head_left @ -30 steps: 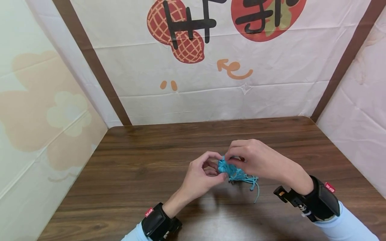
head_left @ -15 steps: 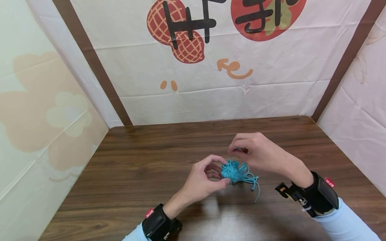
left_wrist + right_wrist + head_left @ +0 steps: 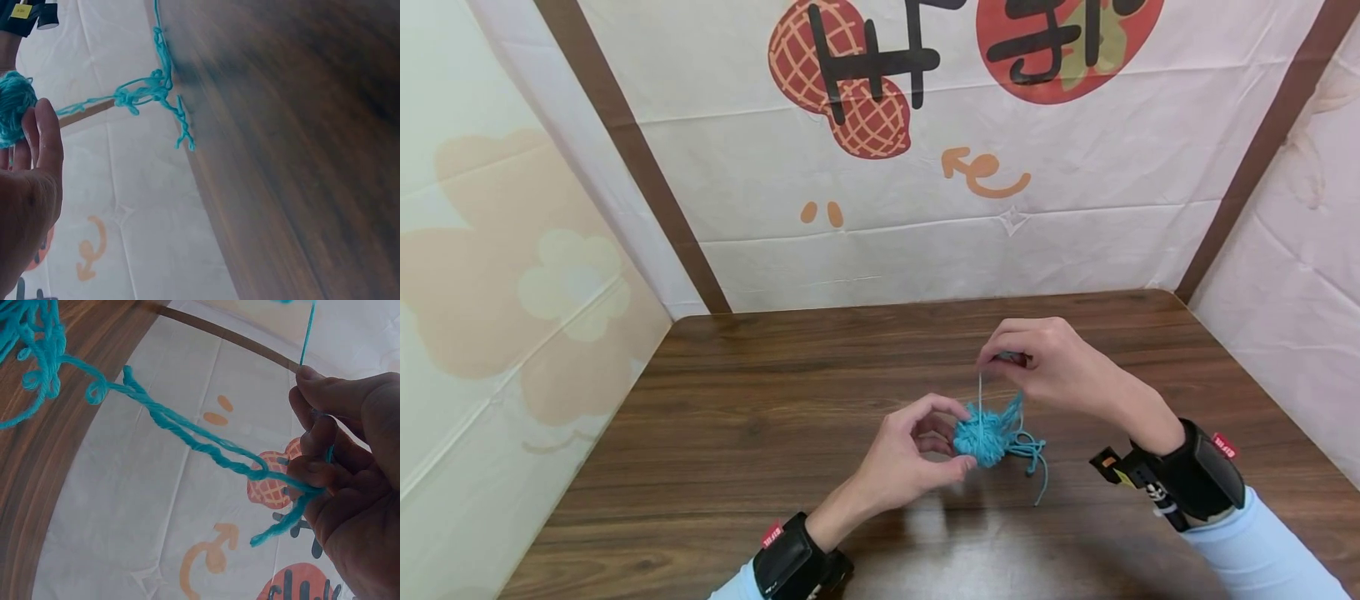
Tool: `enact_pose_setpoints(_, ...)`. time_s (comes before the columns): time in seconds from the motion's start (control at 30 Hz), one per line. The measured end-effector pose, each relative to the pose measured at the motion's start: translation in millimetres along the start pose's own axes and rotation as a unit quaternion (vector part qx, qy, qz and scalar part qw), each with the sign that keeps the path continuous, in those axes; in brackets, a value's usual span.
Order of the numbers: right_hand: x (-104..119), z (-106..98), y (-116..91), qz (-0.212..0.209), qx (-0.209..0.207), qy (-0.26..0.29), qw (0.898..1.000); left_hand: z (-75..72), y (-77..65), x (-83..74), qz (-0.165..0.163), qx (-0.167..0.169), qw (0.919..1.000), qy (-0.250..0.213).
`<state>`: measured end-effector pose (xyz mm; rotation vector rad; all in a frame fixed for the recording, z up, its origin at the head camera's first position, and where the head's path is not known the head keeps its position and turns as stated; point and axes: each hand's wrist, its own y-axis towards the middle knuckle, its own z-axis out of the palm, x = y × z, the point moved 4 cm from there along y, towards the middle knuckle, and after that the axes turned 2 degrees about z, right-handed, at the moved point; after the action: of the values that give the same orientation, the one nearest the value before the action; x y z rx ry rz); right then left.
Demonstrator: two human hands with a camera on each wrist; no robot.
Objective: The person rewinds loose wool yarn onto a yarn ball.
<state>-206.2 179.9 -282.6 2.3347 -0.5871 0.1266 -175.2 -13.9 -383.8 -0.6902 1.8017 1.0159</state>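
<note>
A small ball of turquoise yarn (image 3: pixel 983 437) is held between the thumb and fingers of my left hand (image 3: pixel 917 446), just above the table. Up and to the right of it, my right hand (image 3: pixel 1045 362) pinches a yarn strand (image 3: pixel 981 396) that runs taut down to the ball. In the right wrist view, more yarn (image 3: pixel 206 448) passes through the curled lower fingers of the right hand (image 3: pixel 350 456). Loose tangled ends (image 3: pixel 1030 450) hang at the ball's right side. In the left wrist view only part of the ball (image 3: pixel 14 109) shows, beside the fingers.
The brown wooden table (image 3: pixel 760 467) lies under both hands. A printed white cloth (image 3: pixel 925 258) stands upright behind it, with cloth walls at left and right. Each wrist wears a black camera band (image 3: pixel 1198 475).
My right hand has risen away from the ball and drawn the strand out taut. The left hand and ball have shifted slightly right and lower, with more of the ball showing.
</note>
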Motion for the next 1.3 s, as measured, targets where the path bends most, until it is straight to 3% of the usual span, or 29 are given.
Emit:
enact_pose_setpoints(0.93,-31.3,-4.8,-2.5,0.064,-0.013,-0.030,0.997,4.3,-7.4,-3.7,0.007,0.031,0.9990,-0.030)
enact_pose_setpoints(1.07,-37.9,-6.2,-4.3,0.079,-0.019,-0.033,0.996,3.4,-7.5,-5.0,0.040,0.030,0.9970,-0.058)
enact_pose_setpoints(1.17,-44.1,-6.9,-6.5,0.100,-0.020,-0.033,0.994,1.1,-7.4,-5.7,0.066,0.033,0.9917,-0.105)
enact_pose_setpoints(1.3,-51.7,-3.5,-10.4,0.129,-0.007,-0.030,0.991,-4.4,-6.0,-6.8,0.061,0.014,0.9808,-0.185)
